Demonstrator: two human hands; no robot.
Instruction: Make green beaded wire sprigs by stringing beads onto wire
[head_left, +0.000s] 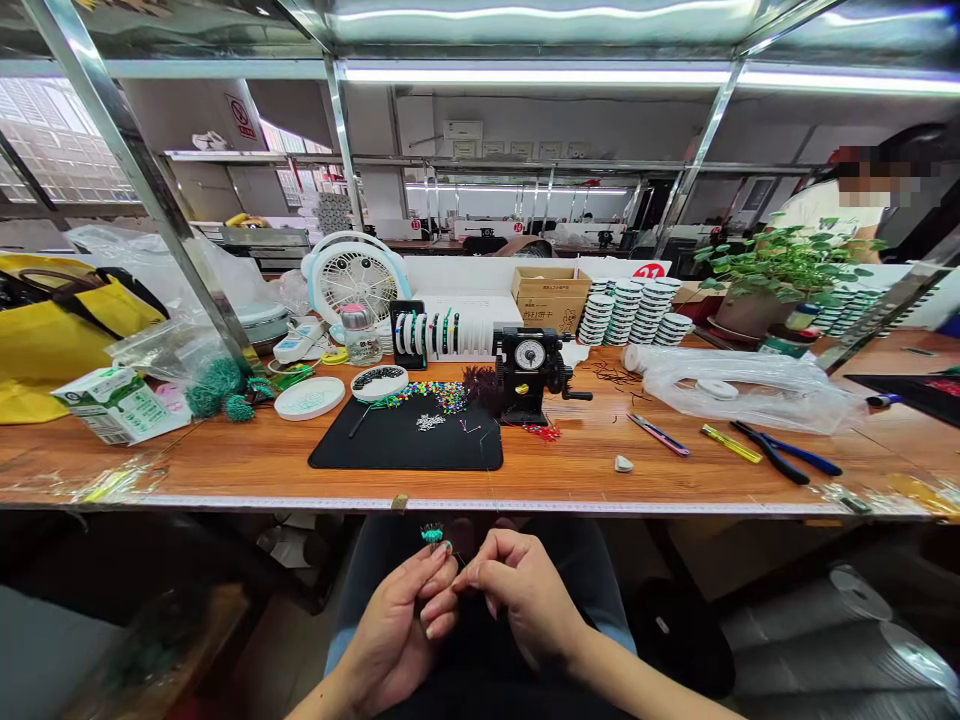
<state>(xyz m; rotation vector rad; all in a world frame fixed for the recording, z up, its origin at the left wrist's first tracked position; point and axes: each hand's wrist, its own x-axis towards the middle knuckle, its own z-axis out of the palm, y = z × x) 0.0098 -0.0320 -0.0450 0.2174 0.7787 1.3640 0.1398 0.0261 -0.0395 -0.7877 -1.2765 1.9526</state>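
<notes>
Over my lap, below the table edge, my left hand [405, 615] pinches a small teal bundle with thin dark ends [432, 535] between thumb and fingers. Close beside it, my right hand [525, 590] is closed, thumb against fingers, its tips almost touching the left fingers. A fine strand seems to run between the two hands, but what the right fingertips hold is too small to name. On the table ahead, a black mat [397, 440] bears a heap of white bits [430, 422], multicoloured beads [439, 395] and a thin strand.
A black hand-cranked winder with a dial [529, 355] stands behind the mat, beside white spools [450, 333]. Further right lie a cutter knife [658, 435], a yellow tool [731, 443] and pliers [787, 452]. Left are a white dish [309, 398], teal bundles [216, 388] and a carton [120, 405].
</notes>
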